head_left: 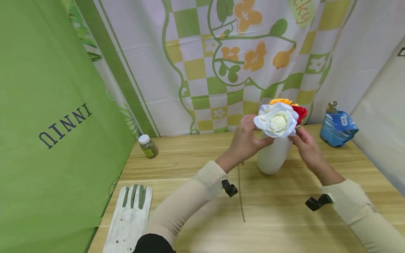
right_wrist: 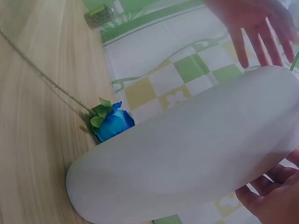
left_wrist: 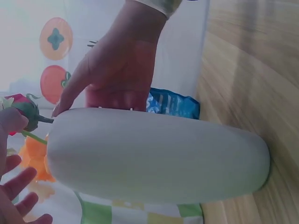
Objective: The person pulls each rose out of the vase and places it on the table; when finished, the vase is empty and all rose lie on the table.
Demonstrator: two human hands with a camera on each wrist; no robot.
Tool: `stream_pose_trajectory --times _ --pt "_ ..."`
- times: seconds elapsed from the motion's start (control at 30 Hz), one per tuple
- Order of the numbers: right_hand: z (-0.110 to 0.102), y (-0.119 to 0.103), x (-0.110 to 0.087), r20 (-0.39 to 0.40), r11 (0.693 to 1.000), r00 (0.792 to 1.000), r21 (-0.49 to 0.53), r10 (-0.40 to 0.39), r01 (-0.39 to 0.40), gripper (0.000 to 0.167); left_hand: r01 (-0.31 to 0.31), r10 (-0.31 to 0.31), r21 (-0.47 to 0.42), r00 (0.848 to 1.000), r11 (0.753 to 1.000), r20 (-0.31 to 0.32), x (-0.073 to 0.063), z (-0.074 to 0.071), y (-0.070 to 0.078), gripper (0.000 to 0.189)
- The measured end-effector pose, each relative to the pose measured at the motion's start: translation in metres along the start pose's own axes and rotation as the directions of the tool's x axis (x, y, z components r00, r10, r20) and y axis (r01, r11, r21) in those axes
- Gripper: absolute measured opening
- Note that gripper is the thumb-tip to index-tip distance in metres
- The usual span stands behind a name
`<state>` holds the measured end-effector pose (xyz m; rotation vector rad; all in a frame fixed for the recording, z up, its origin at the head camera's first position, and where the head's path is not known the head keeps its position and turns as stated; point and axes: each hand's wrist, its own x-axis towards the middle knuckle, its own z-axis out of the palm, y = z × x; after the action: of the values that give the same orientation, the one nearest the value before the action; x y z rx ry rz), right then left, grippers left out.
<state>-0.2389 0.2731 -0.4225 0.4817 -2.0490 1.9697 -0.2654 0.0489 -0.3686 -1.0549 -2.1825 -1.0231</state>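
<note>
A tall white vase (head_left: 272, 156) stands upright on the wooden table, with a pale blue-white rose (head_left: 278, 119), a red rose (head_left: 300, 114) and an orange flower (head_left: 283, 102) at its mouth. My left hand (head_left: 248, 138) is beside the white rose. Its thumb touches a green flower base (left_wrist: 30, 114) in the left wrist view, while the other fingers are spread loosely. My right hand (head_left: 308, 151) grips the vase near its top, the fingers partly hidden behind it. A blue rose (right_wrist: 114, 125) lies behind the vase, its thin stem (head_left: 241, 193) stretching toward the front.
A small jar with a white lid (head_left: 148, 146) stands at the back left. White-and-grey gloves (head_left: 128, 218) lie at the left front. To the right of the vase sits a crumpled blue packet (head_left: 339, 128) with a clip. A patterned curtain (head_left: 202, 70) hangs behind the table.
</note>
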Motion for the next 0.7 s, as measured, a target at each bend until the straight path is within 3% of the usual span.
stream_pose_trajectory --times 0.3,0.47,0.7 --pt "-0.001 0.0 -0.004 0.013 0.992 0.997 -0.104 0.079 -0.077 0.03 0.119 -0.12 -0.151 0.993 0.981 -0.002 0.002 0.014 -0.001 0.061" --pt "-0.004 -0.003 -0.003 0.002 0.99 0.998 -0.127 0.066 -0.065 0.034 0.131 -0.14 -0.187 0.99 0.974 -0.036 0.006 0.018 0.003 0.06" --pt "-0.005 -0.005 -0.001 -0.012 0.986 0.997 -0.146 0.077 -0.078 0.025 0.114 -0.153 -0.316 0.983 0.942 -0.099 0.013 0.018 0.007 0.052"
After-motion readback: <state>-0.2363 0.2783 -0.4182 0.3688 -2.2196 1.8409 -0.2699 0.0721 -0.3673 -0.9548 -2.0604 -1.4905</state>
